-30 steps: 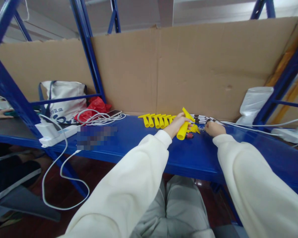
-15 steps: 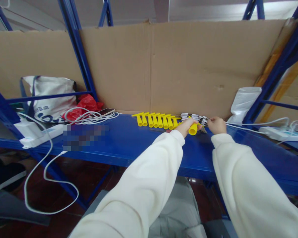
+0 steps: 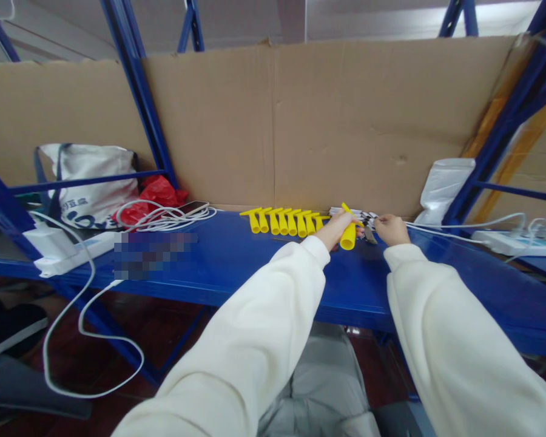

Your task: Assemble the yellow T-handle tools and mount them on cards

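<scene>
My left hand (image 3: 337, 228) is closed on a yellow T-shaped plastic piece (image 3: 348, 235), its round hollow end facing me. Just right of it, my right hand (image 3: 391, 230) has its fingers curled together at the end of some small black-and-white pieces (image 3: 368, 218); whatever is between those fingers is too small to make out. Between the hands lies a small dark, blade-like thing (image 3: 370, 236). Several more yellow T-shaped pieces (image 3: 283, 222) stand in a row to the left of my left hand. White strips (image 3: 340, 211) lie behind that hand, partly covered.
Everything rests on a blue metal shelf (image 3: 236, 261) backed by cardboard (image 3: 209, 133). On the left are a coiled white cable (image 3: 173, 220), a phone (image 3: 195, 207), a power strip (image 3: 82, 252), a red bag (image 3: 161, 191) and a cloth bag (image 3: 97, 170). A white pouch (image 3: 446, 188) leans at right.
The yellow piece in my left hand has tilted, so its crossbar now shows above my fingers. My right hand stays beside the black-and-white pieces. The view has shifted slightly.
</scene>
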### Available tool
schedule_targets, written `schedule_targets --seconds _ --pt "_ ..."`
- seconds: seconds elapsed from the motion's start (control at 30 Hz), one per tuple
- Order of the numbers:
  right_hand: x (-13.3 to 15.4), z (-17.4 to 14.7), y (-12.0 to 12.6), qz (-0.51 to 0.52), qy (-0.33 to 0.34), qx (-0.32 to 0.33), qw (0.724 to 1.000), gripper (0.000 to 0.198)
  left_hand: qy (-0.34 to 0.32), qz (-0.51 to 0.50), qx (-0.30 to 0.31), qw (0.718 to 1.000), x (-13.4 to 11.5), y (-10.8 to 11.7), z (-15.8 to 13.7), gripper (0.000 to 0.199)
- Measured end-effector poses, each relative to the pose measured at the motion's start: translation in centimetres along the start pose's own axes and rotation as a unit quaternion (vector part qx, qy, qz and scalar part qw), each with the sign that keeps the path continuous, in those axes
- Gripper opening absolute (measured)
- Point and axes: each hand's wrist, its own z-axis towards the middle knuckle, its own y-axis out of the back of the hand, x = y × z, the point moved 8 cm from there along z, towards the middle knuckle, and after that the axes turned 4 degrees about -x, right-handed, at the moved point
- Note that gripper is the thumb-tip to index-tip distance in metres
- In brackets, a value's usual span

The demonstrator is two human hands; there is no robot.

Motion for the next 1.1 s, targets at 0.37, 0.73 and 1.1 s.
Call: schedule_targets --seconds 0.37,0.73,1.1 --pt "5.2 -3.5 -3.5 0.424 -0.03 0.248 0.871 0.034 -0.37 0.599 0.021 0.71 -4.4 3.5 -6.6 0.075" --pt "6.7 -6.7 -5.2 0.337 -0.003 0.363 0.869 0.045 -0.343 0.79 -0.002 0.508 -2.0 7.5 -8.9 0.076" --pt "1.8 -2.2 -2.0 0.207 -0.095 0.149 0.962 0.024 -0.318 0.794 -0.015 0.518 -2.1 8.2 -9.4 0.077"
